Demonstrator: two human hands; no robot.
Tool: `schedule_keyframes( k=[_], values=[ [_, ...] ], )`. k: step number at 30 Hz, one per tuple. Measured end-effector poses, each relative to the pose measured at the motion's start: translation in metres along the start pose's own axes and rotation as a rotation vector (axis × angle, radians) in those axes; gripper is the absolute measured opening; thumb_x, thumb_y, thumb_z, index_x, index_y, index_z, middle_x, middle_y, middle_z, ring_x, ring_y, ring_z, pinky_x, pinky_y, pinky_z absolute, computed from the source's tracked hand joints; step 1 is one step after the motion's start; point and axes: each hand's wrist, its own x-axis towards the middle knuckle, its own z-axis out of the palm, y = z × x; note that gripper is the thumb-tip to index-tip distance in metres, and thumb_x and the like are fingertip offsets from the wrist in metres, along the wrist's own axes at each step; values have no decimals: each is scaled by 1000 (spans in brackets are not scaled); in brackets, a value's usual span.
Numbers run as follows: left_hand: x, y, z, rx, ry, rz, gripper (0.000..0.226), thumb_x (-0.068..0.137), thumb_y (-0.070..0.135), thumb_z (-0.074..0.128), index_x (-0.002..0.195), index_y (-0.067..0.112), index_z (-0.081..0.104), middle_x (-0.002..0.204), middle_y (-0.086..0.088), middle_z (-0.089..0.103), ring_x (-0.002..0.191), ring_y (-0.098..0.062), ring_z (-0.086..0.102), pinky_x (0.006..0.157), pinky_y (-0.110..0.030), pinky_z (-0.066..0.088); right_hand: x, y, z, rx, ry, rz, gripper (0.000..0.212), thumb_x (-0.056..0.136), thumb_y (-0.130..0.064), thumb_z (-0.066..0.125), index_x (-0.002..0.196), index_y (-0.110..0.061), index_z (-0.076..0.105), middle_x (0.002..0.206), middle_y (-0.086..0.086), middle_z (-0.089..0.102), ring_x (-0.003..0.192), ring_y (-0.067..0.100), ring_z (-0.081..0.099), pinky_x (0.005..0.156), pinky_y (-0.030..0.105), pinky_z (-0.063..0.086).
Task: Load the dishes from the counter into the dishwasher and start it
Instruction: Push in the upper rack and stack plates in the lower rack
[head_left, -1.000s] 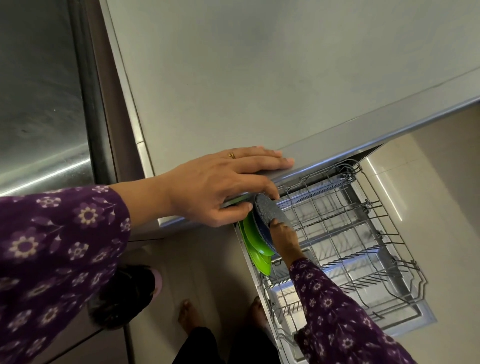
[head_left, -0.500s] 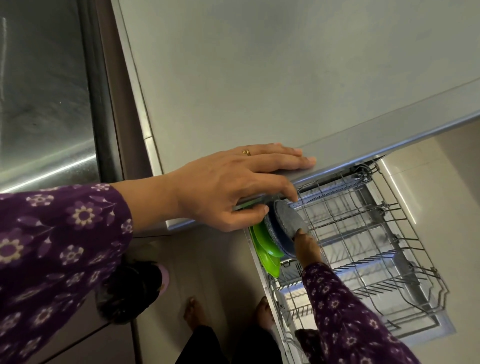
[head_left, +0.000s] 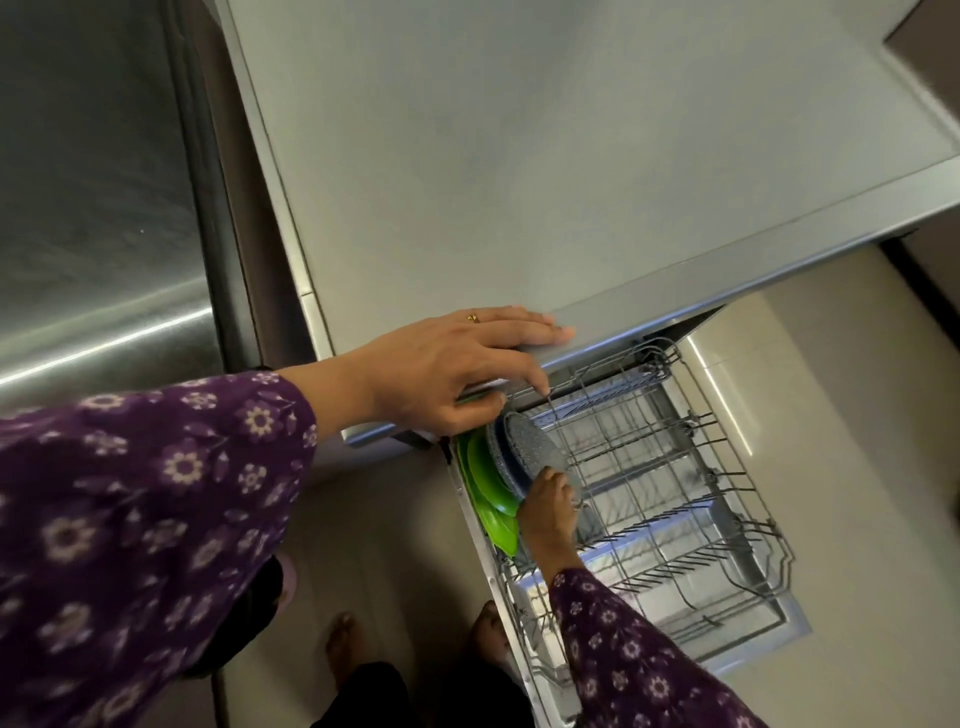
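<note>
A grey speckled plate (head_left: 531, 453) stands on edge at the left end of the pulled-out dishwasher rack (head_left: 675, 470). It leans against two bright green plates (head_left: 488, 496). My right hand (head_left: 548, 514) reaches down into the rack and grips the near rim of the grey plate. My left hand (head_left: 447, 369) rests on the front edge of the grey counter (head_left: 519, 182). Its fingers lie straight along the edge and its thumb hangs just under it.
The wire rack to the right of the plates holds rows of bare tines. A steel sink (head_left: 93, 218) lies at the left of the counter. My bare feet (head_left: 343, 644) stand on the pale floor beside the open dishwasher.
My right hand has slid nearer along the grey plate's rim, and the plate sits closer against the green ones. My left hand stays on the counter edge.
</note>
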Motion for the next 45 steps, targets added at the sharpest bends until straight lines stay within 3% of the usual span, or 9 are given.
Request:
schedule_keyframes(
  k=[7,15,19,22,27,35,41,43,45],
  values=[
    [-9,2,2,73,20,9,27,85,10,53,108,16,67,139,-7,51,131,-23,42,114,-28,24,-85,-46,-44,132,-3,-173,58,89,-21,54,138,-4,27,135,16,36,125,33,39,103,41,40],
    [-51,46,-12,255,238,-106,30,91,24,52,115,7,61,112,-10,67,100,-27,64,86,-38,49,-174,-127,-86,129,48,-326,26,92,-15,40,115,-5,46,117,14,52,103,26,55,84,36,49],
    [-153,39,-37,124,451,-286,34,89,27,52,117,10,58,114,-7,64,103,-25,60,89,-35,45,-207,-180,-104,143,103,-486,11,89,-14,46,80,-20,47,96,16,62,81,21,58,59,22,38],
    [-269,13,-60,156,516,-452,31,87,30,50,112,13,60,110,-2,65,101,-20,58,88,-31,43,-226,-238,-111,179,123,-562,10,81,-22,51,75,-14,52,83,17,67,81,35,63,62,34,40],
    [-446,-29,-92,216,646,-856,35,88,37,43,105,12,61,103,-5,65,97,-24,60,82,-31,45,-261,-360,-141,389,106,-697,18,82,-11,62,70,-24,57,63,0,64,63,15,66,66,29,52],
    [-588,-84,-122,82,891,-1239,26,92,24,57,114,9,57,109,-8,60,104,-23,55,84,-36,47,-252,-568,-156,675,-53,-660,9,86,-9,56,80,-3,59,68,10,62,56,16,64,64,38,58],
    [-604,-119,-118,61,895,-1161,28,88,33,58,110,16,55,101,1,58,94,-16,53,84,-30,44,-212,-682,-160,715,-75,-525,31,77,-29,61,70,1,59,69,15,66,71,30,69,78,43,57],
    [-605,-122,-117,68,892,-1137,33,87,35,58,113,16,54,104,1,58,97,-15,53,86,-28,41,-200,-704,-165,678,-14,-491,44,75,-35,59,90,6,63,81,16,71,76,29,68,80,35,56],
    [-607,-126,-115,76,880,-1132,39,87,37,57,118,16,53,109,1,57,101,-15,52,88,-25,39,-188,-727,-172,693,35,-465,41,88,-25,55,115,6,53,103,12,65,74,22,64,63,14,49]
  ],
)
